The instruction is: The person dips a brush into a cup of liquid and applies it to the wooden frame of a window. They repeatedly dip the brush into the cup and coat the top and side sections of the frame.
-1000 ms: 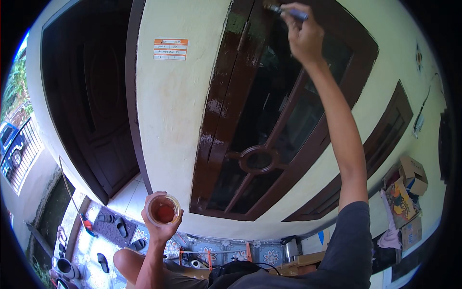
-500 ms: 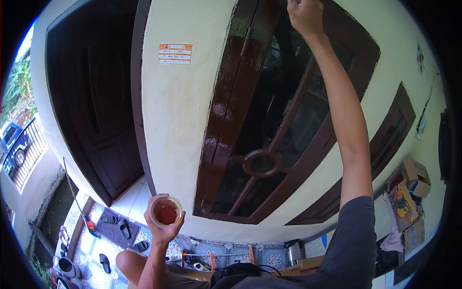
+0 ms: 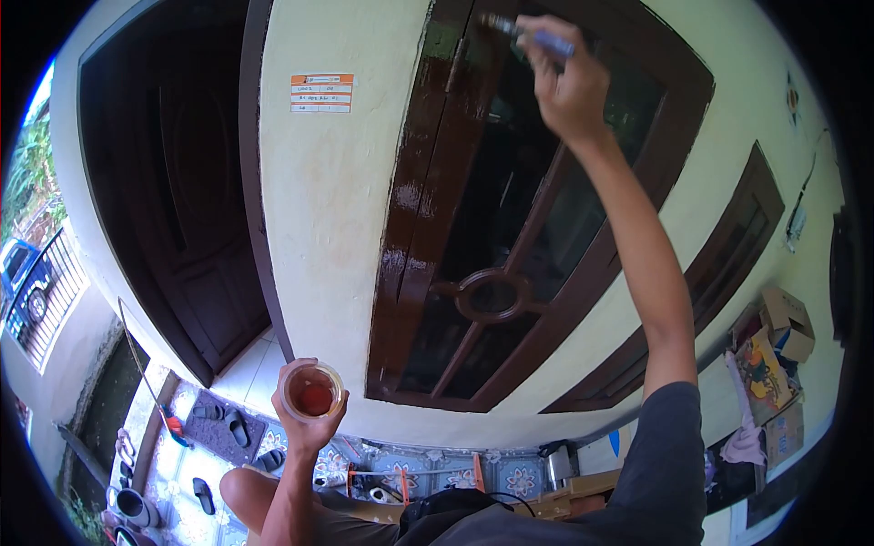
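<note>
The brush (image 3: 552,42) is gripped in the closed fingers of the right hand (image 3: 575,91), before the upper part of the brown window frame (image 3: 448,136). Its long axis is slanted slightly, with the bristles pointed left towards the hinge side; whether wood is touched cannot be told. The cup (image 3: 293,375) is held by the left hand (image 3: 308,431), well below and farther from that upper part.

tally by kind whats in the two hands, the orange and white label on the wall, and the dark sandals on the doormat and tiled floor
Brush, in the right hand: 1
Cup, in the left hand: 1
Wall label: 1
Dark sandals: 4
Total: 7
</note>
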The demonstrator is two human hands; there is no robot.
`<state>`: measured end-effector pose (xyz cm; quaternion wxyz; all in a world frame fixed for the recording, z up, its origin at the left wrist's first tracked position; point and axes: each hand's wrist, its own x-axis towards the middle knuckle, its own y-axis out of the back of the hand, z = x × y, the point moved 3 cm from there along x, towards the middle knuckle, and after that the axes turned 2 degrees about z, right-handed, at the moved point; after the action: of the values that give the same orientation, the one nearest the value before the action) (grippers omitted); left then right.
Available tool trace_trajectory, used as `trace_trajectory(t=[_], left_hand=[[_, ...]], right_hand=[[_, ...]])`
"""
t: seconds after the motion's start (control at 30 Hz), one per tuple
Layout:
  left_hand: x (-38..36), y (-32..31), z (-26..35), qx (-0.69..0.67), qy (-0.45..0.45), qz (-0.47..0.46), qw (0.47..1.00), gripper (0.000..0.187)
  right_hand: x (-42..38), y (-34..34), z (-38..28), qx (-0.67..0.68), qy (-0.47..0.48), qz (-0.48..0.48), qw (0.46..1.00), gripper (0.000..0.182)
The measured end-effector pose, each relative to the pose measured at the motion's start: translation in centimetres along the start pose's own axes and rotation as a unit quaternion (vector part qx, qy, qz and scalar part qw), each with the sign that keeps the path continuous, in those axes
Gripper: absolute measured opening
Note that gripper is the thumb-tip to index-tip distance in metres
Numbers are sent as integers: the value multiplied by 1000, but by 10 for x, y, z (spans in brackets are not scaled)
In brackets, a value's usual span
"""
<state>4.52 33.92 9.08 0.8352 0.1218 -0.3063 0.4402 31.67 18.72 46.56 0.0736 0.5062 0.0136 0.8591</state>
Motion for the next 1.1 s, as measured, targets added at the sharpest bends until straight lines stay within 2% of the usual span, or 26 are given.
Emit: trace_trajectory(t=[0.13,0.2,0.3,0.37,0.57,0.77,0.87,0.9,0.97,1.03,1.1], left_hand=[[0,1,4,5,1,7,1000,54],[-1,2,6,3,5,9,1000,55],[-2,2,5,0,0,14,1000,55],[-2,2,5,-1,-9,16,1000,55],[-4,1,5,4,4,5,1000,55],[-5,-2,2,-9,10,4,1000,55],[-6,-1,-2,2,33,-3,999,54],[-5,0,-3,15,12,1,1000,54],[-4,1,-3,27,-12,6,1000,54],[-4,2,-1,17,-10,11,1000,53],[-3,1,-1,11,-2,16,1000,53]], right_hand=[[38,2,23,-110,56,56,991,13],[36,0,32,-103,9,15,995,11],[3,-5,27,-102,-5,-6,995,22],[-21,-5,17,-59,10,14,998,20],[-75,5,-26,27,-95,-50,994,21],[-29,4,-3,-11,-15,53,998,22],[-24,-4,10,-25,29,17,999,23],[-30,-5,8,-27,27,18,999,23],[-51,-10,-4,-58,76,-46,994,25],[-70,-3,-22,-50,72,-51,995,24],[-85,7,-30,0,-25,-27,999,23]])
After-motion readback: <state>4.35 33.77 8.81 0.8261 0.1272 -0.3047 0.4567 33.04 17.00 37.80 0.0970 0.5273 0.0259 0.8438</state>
